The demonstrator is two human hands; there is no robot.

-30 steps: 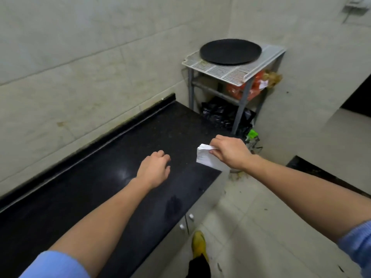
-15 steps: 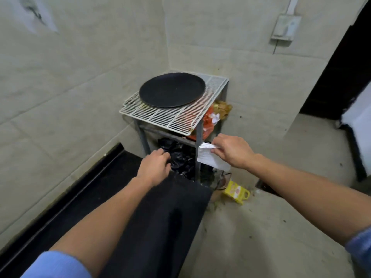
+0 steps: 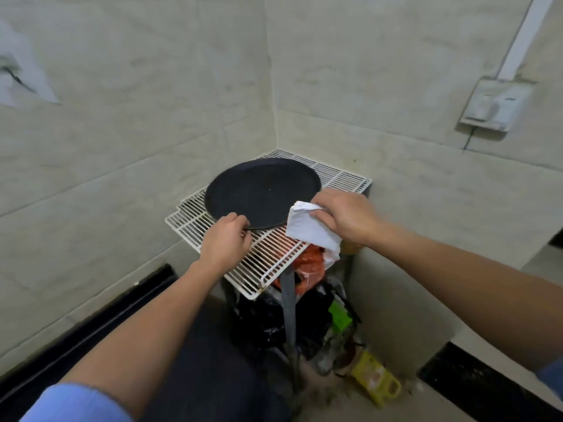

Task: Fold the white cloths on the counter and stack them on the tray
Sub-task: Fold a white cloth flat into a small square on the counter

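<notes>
- The round black tray [image 3: 262, 190] lies flat on a white wire rack [image 3: 274, 251] pushed into the far corner where two pale tiled walls meet; its matte surface is bare, so the whole disc is open.
- The rack's near-right corner juts out over open floor; its grid wires are thin and parallel, with a rusty stain near that corner.
- The left hand [image 3: 224, 242] curls over the tray's near rim, fingers pinched on the edge.
- The right hand [image 3: 344, 219] grips a folded white cloth [image 3: 307, 229] between thumb and fingers; the cloth hangs at the tray's near-right rim, its lower corner drooping past the rack edge.
- Under the rack sit a crumpled orange plastic bag [image 3: 307, 266] and a black bag [image 3: 262, 318], around a grey metal leg [image 3: 289, 312].
- A yellow packet [image 3: 376, 382] lies on the floor to the right of the leg.
- The glossy black counter [image 3: 195, 370] runs along the left wall, ending just near of the rack.
</notes>
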